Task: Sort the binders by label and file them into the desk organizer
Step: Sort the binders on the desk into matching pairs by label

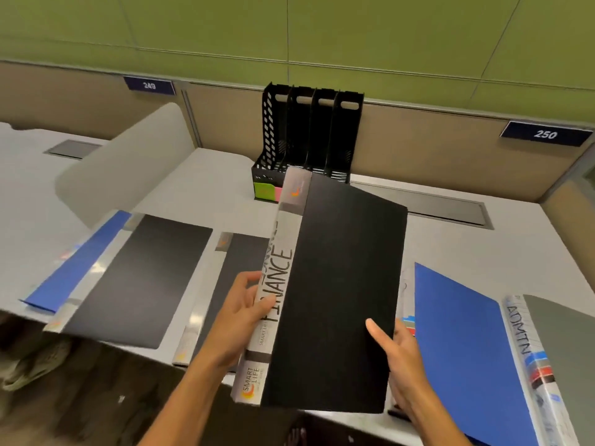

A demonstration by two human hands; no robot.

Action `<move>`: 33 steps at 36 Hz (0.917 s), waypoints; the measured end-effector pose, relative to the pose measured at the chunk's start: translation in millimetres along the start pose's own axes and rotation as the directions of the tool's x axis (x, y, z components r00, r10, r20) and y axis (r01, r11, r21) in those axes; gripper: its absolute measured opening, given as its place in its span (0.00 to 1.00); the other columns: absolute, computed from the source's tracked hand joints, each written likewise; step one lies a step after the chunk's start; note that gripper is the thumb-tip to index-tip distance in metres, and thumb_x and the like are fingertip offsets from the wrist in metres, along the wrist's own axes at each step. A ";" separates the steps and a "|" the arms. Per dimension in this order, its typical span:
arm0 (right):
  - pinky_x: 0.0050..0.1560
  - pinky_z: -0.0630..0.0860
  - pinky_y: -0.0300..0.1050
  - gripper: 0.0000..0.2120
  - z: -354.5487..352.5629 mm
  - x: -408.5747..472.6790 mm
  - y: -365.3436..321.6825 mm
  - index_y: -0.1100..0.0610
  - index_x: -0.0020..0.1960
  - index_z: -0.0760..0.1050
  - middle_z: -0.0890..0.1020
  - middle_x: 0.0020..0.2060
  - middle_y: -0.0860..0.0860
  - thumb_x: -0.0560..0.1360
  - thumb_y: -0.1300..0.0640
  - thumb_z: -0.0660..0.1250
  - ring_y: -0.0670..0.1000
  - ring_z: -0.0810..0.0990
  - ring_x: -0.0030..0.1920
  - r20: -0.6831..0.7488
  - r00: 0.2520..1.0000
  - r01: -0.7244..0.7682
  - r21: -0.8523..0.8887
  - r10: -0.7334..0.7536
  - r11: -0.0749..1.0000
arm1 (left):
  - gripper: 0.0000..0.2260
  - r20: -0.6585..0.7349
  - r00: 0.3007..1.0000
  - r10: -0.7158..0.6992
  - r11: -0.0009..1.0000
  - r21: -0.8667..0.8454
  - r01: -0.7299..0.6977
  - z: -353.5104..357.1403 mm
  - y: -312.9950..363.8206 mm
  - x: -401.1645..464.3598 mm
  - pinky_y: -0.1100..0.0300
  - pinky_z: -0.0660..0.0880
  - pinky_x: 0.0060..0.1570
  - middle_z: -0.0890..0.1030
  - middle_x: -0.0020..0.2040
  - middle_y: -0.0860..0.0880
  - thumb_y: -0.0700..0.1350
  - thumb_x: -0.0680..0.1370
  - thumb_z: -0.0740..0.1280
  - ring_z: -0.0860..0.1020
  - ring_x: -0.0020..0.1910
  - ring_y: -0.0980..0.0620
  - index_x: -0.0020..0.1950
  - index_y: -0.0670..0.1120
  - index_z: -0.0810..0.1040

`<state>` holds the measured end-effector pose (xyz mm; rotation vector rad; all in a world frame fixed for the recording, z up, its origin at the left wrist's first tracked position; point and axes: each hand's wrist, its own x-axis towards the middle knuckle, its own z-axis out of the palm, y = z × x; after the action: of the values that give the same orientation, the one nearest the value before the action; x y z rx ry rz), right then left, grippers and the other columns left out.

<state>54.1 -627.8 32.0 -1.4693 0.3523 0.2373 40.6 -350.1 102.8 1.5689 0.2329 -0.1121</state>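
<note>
Black FINANCE binder [338, 284] held up near the organizer [309, 136].
Left hand [238, 313] grips its spine; right hand [396, 349] clasps its near edge.

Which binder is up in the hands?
The black FINANCE binder. The left hand grips its spine and the right hand its edge. All the other binders lie flat on the desk.
</note>
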 end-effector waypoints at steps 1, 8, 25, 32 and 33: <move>0.66 0.75 0.59 0.27 -4.9 -0.6 0.2 0.48 0.67 0.77 0.83 0.62 0.48 0.70 0.44 0.76 0.54 0.80 0.65 0.044 0.999 -0.002 0.056 -0.001 0.998 | 0.16 -0.002 1.000 0.010 1.000 0.001 -0.010 0.6 0.9 -5.2 0.54 0.83 0.42 0.85 0.56 0.55 0.53 0.74 0.70 0.86 0.51 0.47 0.58 0.66 0.72; 0.51 0.83 0.50 0.23 -17.3 -11.9 3.0 0.53 0.63 0.80 0.84 0.60 0.55 0.68 0.58 0.78 0.57 0.83 0.60 0.198 0.978 0.026 0.228 -0.072 0.973 | 0.21 -0.014 0.999 0.051 0.997 -0.050 -0.052 -1.0 5.9 -42.2 0.59 0.82 0.40 0.84 0.59 0.54 0.60 0.72 0.74 0.85 0.51 0.45 0.62 0.65 0.70; 0.66 0.74 0.56 0.24 30.1 -32.4 13.9 0.42 0.64 0.76 0.83 0.60 0.43 0.69 0.52 0.74 0.52 0.78 0.65 0.160 0.987 -0.003 0.083 -0.010 0.997 | 0.25 -0.163 0.987 -0.005 0.997 -0.078 -0.008 -33.9 -22.3 -80.7 0.43 0.80 0.58 0.82 0.63 0.57 0.52 0.73 0.74 0.83 0.59 0.48 0.68 0.58 0.71; 0.56 0.80 0.50 0.19 46.0 -19.4 22.0 0.40 0.58 0.78 0.84 0.56 0.42 0.68 0.49 0.74 0.51 0.81 0.59 0.132 0.991 -0.010 0.029 0.006 1.000 | 0.23 -0.191 0.981 -0.045 0.995 -0.093 0.028 -55.4 -33.3 -66.4 0.51 0.82 0.54 0.82 0.61 0.59 0.53 0.73 0.74 0.83 0.58 0.51 0.66 0.59 0.73; 0.53 0.80 0.47 0.18 50.5 -17.6 23.1 0.41 0.58 0.78 0.85 0.56 0.43 0.69 0.50 0.74 0.51 0.82 0.58 0.125 0.992 -0.014 0.036 0.010 0.999 | 0.22 -0.191 0.980 -0.048 0.995 -0.093 0.030 -60.4 -34.2 -64.1 0.53 0.82 0.53 0.83 0.60 0.59 0.53 0.73 0.74 0.83 0.57 0.52 0.66 0.60 0.73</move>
<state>33.7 -574.5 20.4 -1.4085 0.2631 0.3292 -33.8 -294.9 84.2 1.4864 0.4159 0.0208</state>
